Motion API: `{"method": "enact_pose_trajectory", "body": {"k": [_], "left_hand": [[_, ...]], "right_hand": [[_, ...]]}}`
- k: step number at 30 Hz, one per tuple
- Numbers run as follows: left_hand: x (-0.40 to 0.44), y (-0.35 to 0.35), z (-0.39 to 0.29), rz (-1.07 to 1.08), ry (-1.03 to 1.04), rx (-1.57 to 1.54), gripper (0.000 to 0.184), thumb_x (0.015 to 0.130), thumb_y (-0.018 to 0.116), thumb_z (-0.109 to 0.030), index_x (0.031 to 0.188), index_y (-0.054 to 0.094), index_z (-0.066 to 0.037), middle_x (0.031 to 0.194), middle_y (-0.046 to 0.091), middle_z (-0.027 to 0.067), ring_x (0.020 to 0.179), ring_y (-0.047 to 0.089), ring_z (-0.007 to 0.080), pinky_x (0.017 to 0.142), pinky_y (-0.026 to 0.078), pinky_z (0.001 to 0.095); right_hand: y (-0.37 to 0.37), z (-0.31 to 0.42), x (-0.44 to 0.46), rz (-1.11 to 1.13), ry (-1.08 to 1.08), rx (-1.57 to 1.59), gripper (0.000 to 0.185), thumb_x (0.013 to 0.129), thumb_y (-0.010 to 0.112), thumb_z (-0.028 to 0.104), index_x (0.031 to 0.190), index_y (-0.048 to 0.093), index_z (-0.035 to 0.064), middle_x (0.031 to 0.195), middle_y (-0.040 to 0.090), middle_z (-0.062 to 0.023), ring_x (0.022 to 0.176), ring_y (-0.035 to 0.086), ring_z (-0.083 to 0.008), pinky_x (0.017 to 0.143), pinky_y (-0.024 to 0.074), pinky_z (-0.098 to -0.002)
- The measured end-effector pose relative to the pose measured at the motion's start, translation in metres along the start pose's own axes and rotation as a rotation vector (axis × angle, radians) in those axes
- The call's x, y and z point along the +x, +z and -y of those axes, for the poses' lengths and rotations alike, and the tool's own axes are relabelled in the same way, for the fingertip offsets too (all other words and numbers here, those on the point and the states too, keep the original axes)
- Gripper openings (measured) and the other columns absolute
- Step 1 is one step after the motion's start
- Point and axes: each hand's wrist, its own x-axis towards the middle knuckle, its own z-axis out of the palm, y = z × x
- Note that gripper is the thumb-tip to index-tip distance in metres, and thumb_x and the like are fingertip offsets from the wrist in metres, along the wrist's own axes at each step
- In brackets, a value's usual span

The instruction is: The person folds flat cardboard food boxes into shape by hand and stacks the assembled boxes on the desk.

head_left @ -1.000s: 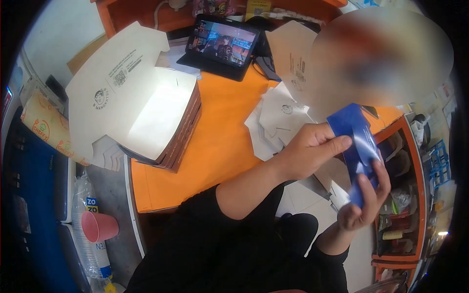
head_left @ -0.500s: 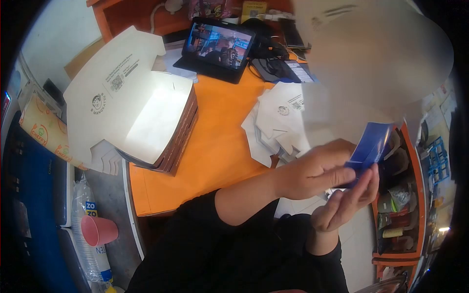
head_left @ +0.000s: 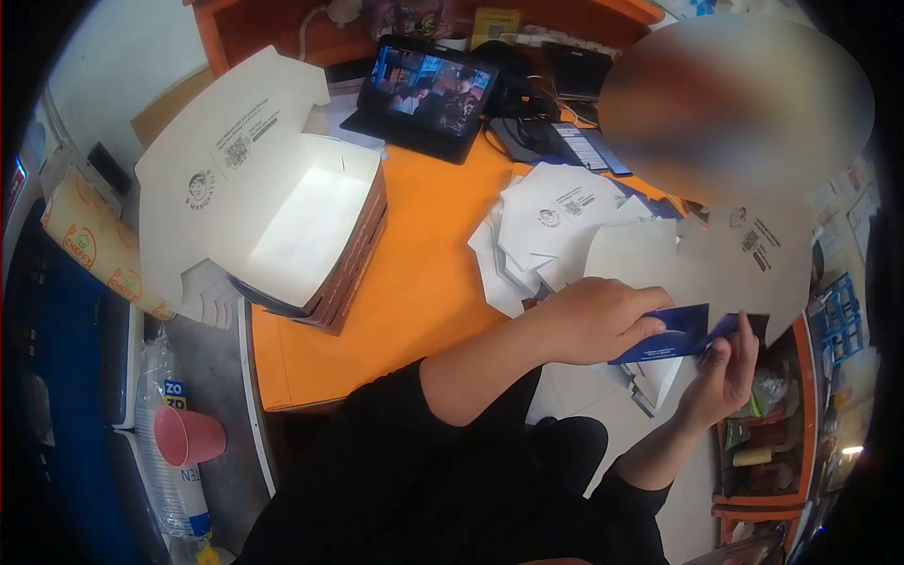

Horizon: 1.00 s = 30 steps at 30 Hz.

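Observation:
A dark blue printed card or packet is held between both hands at the right, low in front of a partly folded white carton. My left hand pinches its left side between thumb and fingers. At its right end, my right hand grips the blue piece with thumb and fingertips. Flat white cartons with printed logos lie loosely piled beyond my left hand. Another printed carton panel stands or leans behind my right hand. Whether the blue thing is one piece or two, I cannot tell.
Nested open cartons stand on the orange tabletop at the left. Behind are a tablet and a phone. A pink cup and wrapped cups sit lower left. An orange shelf is at the right.
The blue thing has turned from steeply slanted to nearly level, and my hands have moved apart along it. The large carton panel has moved from the upper right down behind my right hand.

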Motion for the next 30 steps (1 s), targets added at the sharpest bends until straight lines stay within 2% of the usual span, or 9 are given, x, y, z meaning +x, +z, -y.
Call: {"method": "enact_pose_trajectory", "body": {"k": [3,6,8,18,22,23,26,27,30], "left_hand": [[0.0,-0.003,-0.005,0.081,-0.015,0.085,0.027,0.099,0.054,-0.03,0.119,0.059,-0.011,0.091,0.07,0.0181,0.085,0.068,0.0368,0.077,0.052,0.0441],[0.0,-0.004,-0.004,0.082,-0.023,0.028,0.028,0.098,0.055,-0.03,0.119,0.059,-0.012,0.092,0.07,0.018,0.085,0.068,0.0376,0.077,0.051,0.0445],[0.0,-0.002,-0.003,0.093,-0.012,0.073,0.028,0.098,0.056,-0.031,0.118,0.06,-0.012,0.092,0.07,0.018,0.085,0.068,0.0375,0.077,0.051,0.0447],[0.0,0.008,0.006,0.1,0.135,0.094,0.028,0.094,0.062,-0.031,0.115,0.061,-0.013,0.089,0.069,0.0167,0.083,0.068,0.0363,0.074,0.051,0.0452],[-0.001,0.01,0.006,0.046,0.126,0.121,0.03,0.092,0.064,-0.031,0.116,0.059,-0.014,0.086,0.069,0.0164,0.082,0.068,0.0352,0.072,0.051,0.045],[0.0,0.011,0.003,0.004,0.114,0.127,0.031,0.092,0.064,-0.031,0.117,0.059,-0.014,0.085,0.069,0.0162,0.081,0.068,0.0349,0.072,0.05,0.0452],[0.004,0.021,0.009,-0.114,0.149,0.146,0.038,0.088,0.067,-0.031,0.12,0.056,-0.013,0.084,0.068,0.0157,0.08,0.067,0.0352,0.071,0.05,0.0455],[0.005,0.025,0.013,-0.151,0.171,0.151,0.042,0.087,0.069,-0.031,0.121,0.054,-0.012,0.084,0.068,0.0155,0.079,0.067,0.0355,0.07,0.05,0.0456],[0.003,0.035,0.015,-0.067,0.234,0.097,0.053,0.082,0.072,-0.033,0.127,0.052,-0.011,0.093,0.068,0.014,0.088,0.066,0.0353,0.077,0.049,0.0459]], "right_hand": [[0.004,0.011,0.003,0.111,-0.205,-0.16,0.036,0.086,0.07,-0.005,0.121,0.063,-0.0025,0.086,0.058,-0.0005,0.073,0.053,-0.0052,0.068,0.0423,-0.0172],[0.003,0.012,0.004,-0.041,0.116,0.025,0.028,0.088,0.07,-0.003,0.116,0.065,-0.002,0.086,0.059,-0.0003,0.074,0.053,-0.0057,0.069,0.0425,-0.0175],[0.001,0.015,0.007,0.025,0.129,-0.072,0.019,0.088,0.07,-0.002,0.107,0.066,-0.0017,0.083,0.058,0.0012,0.073,0.051,-0.0045,0.067,0.0409,-0.0167],[-0.007,0.035,0.018,0.564,-0.255,-0.255,0.015,0.078,0.067,-0.012,0.084,0.064,0.0012,0.08,0.064,-0.0061,0.062,0.053,-0.0133,0.055,0.0405,-0.0262],[0.007,0.044,0.007,0.354,-0.106,-0.244,0.017,0.075,0.069,-0.011,0.088,0.067,0.0003,0.083,0.063,-0.0059,0.069,0.054,-0.0153,0.059,0.0405,-0.0286],[-0.003,0.022,-0.001,0.267,-0.154,-0.267,0.033,0.08,0.071,-0.003,0.112,0.063,0.0012,0.1,0.063,-0.0107,0.084,0.058,-0.0172,0.07,0.0463,-0.0307],[0.018,0.013,-0.019,-0.026,0.113,0.157,0.062,0.086,0.074,0.013,0.138,0.042,0.0044,0.123,0.055,-0.0163,0.105,0.057,-0.0222,0.089,0.0465,-0.0334],[0.016,0.019,-0.023,0.125,0.248,0.243,0.081,0.088,0.073,0.026,0.149,0.023,0.0071,0.137,0.045,-0.0196,0.121,0.05,-0.028,0.101,0.0412,-0.0374],[0.028,0.02,-0.031,0.182,0.429,0.252,0.068,0.097,0.06,0.023,0.149,0.02,0.004,0.136,0.047,-0.0203,0.121,0.05,-0.0257,0.102,0.0399,-0.0408]]}}
